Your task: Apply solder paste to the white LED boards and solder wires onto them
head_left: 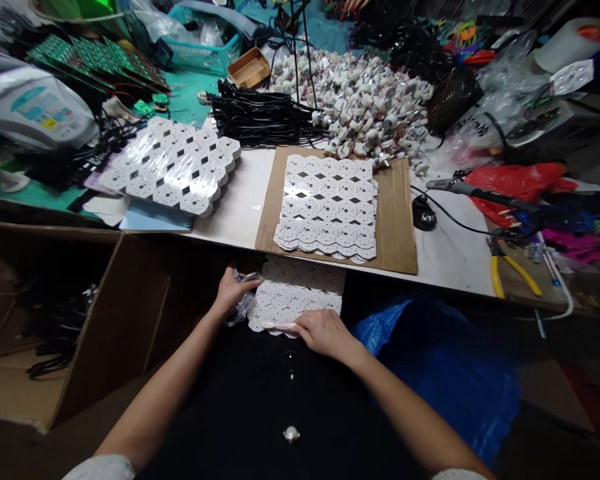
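A white perforated sheet with scalloped edges (300, 293) lies on my lap, partly under the table edge. My left hand (234, 291) is at its left side, fingers wrapped round a crumpled clear plastic bag (242, 308), with the thumb reaching to the sheet. My right hand (325, 331) pinches a thin whitish stick-like tool (280, 326) laid across the sheet's near edge. Straight ahead, a stack of similar white sheets (329, 207) rests on a flat piece of cardboard (397, 227). Another stack, shiny with plastic (173, 163), sits to the left over a light blue pad (155, 217).
Black cables (265, 117) and a heap of small white parts (355, 100) cover the table's back. Yellow-handled pliers (515, 275) and a soldering iron (480, 193) lie right. An open carton (90, 327) stands left, a blue bag (435, 373) right. A person's hand (355, 5) shows far off.
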`<state>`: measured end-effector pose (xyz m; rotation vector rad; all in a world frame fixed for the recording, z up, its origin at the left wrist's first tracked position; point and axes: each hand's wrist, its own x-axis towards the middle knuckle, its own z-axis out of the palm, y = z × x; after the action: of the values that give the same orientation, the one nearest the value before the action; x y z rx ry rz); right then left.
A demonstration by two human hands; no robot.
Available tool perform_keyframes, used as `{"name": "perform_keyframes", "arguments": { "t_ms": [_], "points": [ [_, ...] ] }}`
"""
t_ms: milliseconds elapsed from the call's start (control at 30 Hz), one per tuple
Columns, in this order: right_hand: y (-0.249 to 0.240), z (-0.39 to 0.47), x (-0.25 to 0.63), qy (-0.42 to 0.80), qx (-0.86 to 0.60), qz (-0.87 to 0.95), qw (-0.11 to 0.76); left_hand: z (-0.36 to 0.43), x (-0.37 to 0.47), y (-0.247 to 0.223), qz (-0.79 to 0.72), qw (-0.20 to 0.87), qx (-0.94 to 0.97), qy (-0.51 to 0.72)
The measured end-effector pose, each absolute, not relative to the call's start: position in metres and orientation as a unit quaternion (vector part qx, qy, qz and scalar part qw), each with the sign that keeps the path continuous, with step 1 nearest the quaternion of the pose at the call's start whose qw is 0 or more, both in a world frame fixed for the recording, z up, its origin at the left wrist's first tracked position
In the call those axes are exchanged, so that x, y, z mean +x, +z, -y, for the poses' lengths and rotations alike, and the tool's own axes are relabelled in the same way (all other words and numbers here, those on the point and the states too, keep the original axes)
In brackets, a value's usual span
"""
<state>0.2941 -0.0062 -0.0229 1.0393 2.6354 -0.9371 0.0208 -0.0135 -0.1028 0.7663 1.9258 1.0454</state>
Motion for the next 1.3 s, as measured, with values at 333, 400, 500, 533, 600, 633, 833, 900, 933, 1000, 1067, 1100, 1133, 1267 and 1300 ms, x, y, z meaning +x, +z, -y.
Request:
{"name": "perform_keyframes", "arguments": {
  "t_ms": [333, 400, 500, 533, 600, 633, 833, 900, 933, 1000, 1067, 1100, 1133, 1267, 1300],
  "points": [
    [-0.027, 0.006, 0.268, -0.343, 0.35, -0.871, 0.035, 0.013, 0.02, -0.099, -0.771, 0.393, 0.304, 0.399],
    [-0.033, 0.001, 0.284, -0.368, 0.412, -0.833, -0.019, 0.012, 0.017, -0.099, -0.776, 0.391, 0.301, 0.393],
    [-0.054, -0.007, 0.327, -0.361, 0.574, -0.725, -0.119, 0.008, 0.011, -0.097, -0.772, 0.398, 0.271, 0.415],
    [-0.063, -0.008, 0.343, -0.364, 0.622, -0.676, -0.152, 0.007, 0.009, -0.096, -0.769, 0.404, 0.256, 0.424],
    [-0.084, -0.007, 0.369, -0.419, 0.692, -0.543, -0.226, 0.004, 0.007, -0.093, -0.754, 0.437, 0.223, 0.437],
    [-0.095, -0.005, 0.377, -0.459, 0.708, -0.474, -0.252, 0.002, 0.007, -0.091, -0.742, 0.457, 0.207, 0.444],
    [-0.126, -0.003, 0.355, -0.486, 0.695, -0.375, -0.375, -0.01, 0.016, -0.085, -0.701, 0.493, 0.181, 0.482],
    [-0.124, -0.005, 0.341, -0.47, 0.693, -0.378, -0.395, -0.013, 0.019, -0.085, -0.7, 0.488, 0.198, 0.483],
    [-0.122, -0.007, 0.336, -0.462, 0.693, -0.38, -0.402, -0.014, 0.02, -0.085, -0.7, 0.488, 0.204, 0.48],
    [-0.119, -0.008, 0.331, -0.449, 0.693, -0.383, -0.414, -0.015, 0.02, -0.085, -0.703, 0.493, 0.216, 0.464],
    [-0.116, -0.008, 0.33, -0.439, 0.698, -0.382, -0.417, -0.015, 0.019, -0.085, -0.715, 0.489, 0.229, 0.444],
    [-0.114, -0.007, 0.33, -0.433, 0.703, -0.379, -0.417, -0.015, 0.019, -0.085, -0.723, 0.481, 0.234, 0.437],
    [-0.113, -0.006, 0.331, -0.428, 0.708, -0.375, -0.418, -0.015, 0.018, -0.085, -0.731, 0.471, 0.239, 0.432],
    [-0.109, 0.0, 0.331, -0.42, 0.718, -0.355, -0.426, -0.014, 0.019, -0.085, -0.756, 0.44, 0.248, 0.416],
    [-0.107, 0.001, 0.33, -0.428, 0.715, -0.351, -0.427, -0.014, 0.019, -0.086, -0.763, 0.431, 0.251, 0.411]
  ]
}}
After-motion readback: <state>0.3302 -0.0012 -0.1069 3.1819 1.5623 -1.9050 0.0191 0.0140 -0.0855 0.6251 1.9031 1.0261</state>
